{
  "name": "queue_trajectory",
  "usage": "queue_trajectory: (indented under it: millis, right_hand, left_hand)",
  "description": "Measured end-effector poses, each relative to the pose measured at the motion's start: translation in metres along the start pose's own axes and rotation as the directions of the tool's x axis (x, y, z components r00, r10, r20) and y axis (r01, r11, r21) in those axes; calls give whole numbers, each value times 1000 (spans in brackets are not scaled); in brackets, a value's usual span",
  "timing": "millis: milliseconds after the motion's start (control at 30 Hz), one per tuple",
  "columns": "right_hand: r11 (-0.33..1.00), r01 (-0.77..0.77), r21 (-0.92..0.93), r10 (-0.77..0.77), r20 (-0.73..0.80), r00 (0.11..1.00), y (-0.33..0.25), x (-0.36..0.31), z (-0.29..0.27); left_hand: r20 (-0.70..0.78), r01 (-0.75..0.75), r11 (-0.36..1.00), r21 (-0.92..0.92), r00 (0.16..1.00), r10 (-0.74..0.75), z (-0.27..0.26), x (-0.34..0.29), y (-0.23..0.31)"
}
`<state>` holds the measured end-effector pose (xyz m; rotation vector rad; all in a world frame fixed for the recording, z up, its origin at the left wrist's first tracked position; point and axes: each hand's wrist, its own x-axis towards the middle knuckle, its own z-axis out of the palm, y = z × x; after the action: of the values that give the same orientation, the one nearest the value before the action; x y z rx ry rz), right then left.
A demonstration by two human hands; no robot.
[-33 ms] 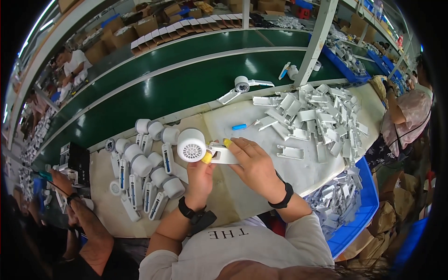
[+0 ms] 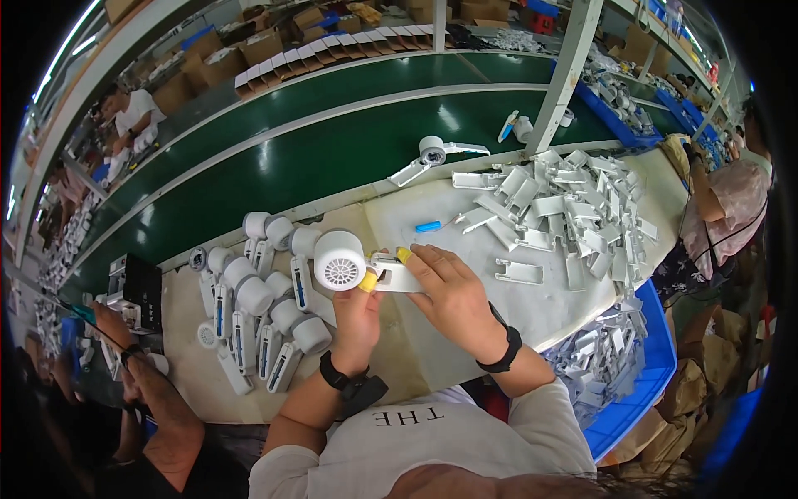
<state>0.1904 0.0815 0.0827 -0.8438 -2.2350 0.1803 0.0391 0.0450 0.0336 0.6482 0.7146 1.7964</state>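
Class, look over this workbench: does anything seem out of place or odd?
One small blue cylinder lies loose on the pale flat worktop, beyond the person's right hand and left of the heaped white plastic channel-shaped shells. Among so much white, it looks stray.

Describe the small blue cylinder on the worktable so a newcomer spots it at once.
Start at the pale worktable on the near side of the green conveyor. Beyond the person's right hand, left of the heap of white casings, lies the small blue cylinder. It is bright blue and rounded, while the loose casings near it are white and angular.
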Motion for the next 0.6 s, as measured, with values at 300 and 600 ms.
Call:
queue_trajectory:
  millis: [300, 600]
  right_hand:
    - [981, 14, -196, -26, -57, 998, -16, 6, 37]
    - [252, -549, 797, 224, 503, 834, 5, -1, 30]
  left_hand:
    - [-157, -126, 992, 4, 980, 125, -3, 4, -1]
    - [-56, -240, 967, 87, 968, 245, -3, 6, 27]
